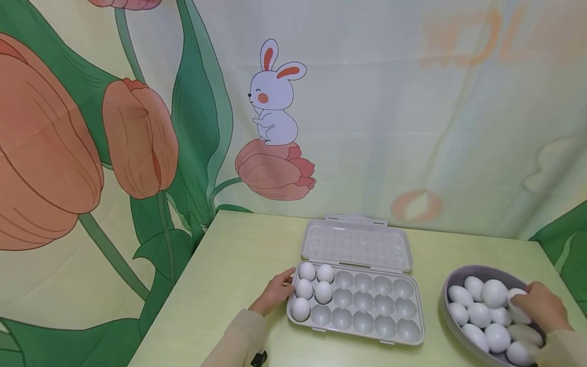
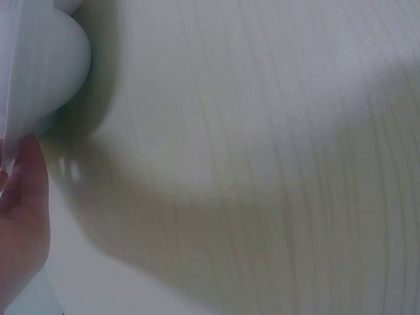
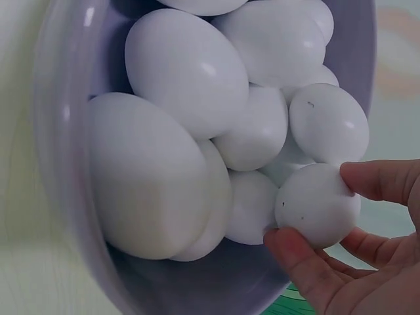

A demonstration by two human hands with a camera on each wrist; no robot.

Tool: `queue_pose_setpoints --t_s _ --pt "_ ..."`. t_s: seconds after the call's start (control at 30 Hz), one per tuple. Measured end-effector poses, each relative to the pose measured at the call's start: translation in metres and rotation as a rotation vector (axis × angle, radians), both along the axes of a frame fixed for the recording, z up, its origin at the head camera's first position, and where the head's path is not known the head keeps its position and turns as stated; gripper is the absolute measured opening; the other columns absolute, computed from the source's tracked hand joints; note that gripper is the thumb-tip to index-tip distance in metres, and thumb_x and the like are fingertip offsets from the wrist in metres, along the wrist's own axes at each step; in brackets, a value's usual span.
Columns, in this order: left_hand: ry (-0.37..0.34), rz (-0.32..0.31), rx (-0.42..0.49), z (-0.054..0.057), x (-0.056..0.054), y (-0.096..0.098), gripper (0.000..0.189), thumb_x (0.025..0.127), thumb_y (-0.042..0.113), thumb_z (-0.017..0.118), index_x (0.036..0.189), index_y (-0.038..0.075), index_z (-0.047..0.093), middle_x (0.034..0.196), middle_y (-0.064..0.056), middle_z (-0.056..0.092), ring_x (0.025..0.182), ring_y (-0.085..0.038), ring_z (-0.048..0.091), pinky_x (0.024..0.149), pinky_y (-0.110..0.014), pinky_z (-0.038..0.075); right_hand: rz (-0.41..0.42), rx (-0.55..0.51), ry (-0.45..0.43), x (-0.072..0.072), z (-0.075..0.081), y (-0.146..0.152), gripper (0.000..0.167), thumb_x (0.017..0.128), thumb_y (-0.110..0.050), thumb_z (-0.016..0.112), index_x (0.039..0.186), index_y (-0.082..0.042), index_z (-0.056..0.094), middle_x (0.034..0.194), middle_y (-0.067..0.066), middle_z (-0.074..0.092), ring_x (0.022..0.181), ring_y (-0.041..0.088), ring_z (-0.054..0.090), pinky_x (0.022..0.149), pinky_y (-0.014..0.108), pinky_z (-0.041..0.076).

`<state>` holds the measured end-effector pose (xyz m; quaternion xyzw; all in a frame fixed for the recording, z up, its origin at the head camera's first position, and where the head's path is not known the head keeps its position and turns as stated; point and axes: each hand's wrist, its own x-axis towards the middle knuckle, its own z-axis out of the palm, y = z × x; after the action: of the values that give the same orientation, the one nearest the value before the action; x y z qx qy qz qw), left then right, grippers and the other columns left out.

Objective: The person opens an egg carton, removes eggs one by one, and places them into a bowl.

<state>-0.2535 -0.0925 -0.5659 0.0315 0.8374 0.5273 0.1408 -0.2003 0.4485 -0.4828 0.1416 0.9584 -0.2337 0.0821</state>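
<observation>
At its left end, an open plastic egg carton is held by my left hand, fingers at the rim. In the left wrist view that hand pinches the edge beside the rounded underside of the cups. Several white eggs sit in the carton's two leftmost columns; the front cup of the second column is bare. Over the right side of a grey-purple bowl, my right hand grips a white egg between thumb and fingertips. More white eggs fill the bowl around it.
The carton's lid lies folded back behind it, towards the printed cloth backdrop. Carton and bowl stand on a pale wood-grain table, the bowl to the right. A small black object shows by the left sleeve.
</observation>
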Motion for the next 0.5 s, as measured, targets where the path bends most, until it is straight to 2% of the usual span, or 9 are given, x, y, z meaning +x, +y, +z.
queue_pose_setpoints --t_s 0.37,0.5 --pt "-0.003 0.002 0.016 0.0006 0.0013 -0.0008 0.057 0.079 0.000 0.049 0.134 -0.002 0.034 0.109 -0.024 0.054 0.091 -0.025 0.055 0.066 -0.029 0.049 -0.012 0.001 0.007 -0.0014 -0.0053 -0.0061 0.044 0.075 -0.027 0.056 0.088 0.014 0.042 0.082 0.030 0.052 0.075 0.041 0.051 0.057 0.036 0.035" --pt "0.002 0.001 0.012 0.0004 0.0009 -0.0008 0.056 0.079 0.000 0.049 0.133 -0.002 0.035 0.109 -0.024 0.054 0.091 -0.025 0.055 0.066 -0.029 0.048 -0.025 -0.005 -0.024 -0.0021 -0.0069 -0.0059 0.049 0.075 -0.030 0.057 0.092 0.013 0.042 0.087 0.032 0.051 0.078 0.043 0.051 0.060 0.039 0.037"
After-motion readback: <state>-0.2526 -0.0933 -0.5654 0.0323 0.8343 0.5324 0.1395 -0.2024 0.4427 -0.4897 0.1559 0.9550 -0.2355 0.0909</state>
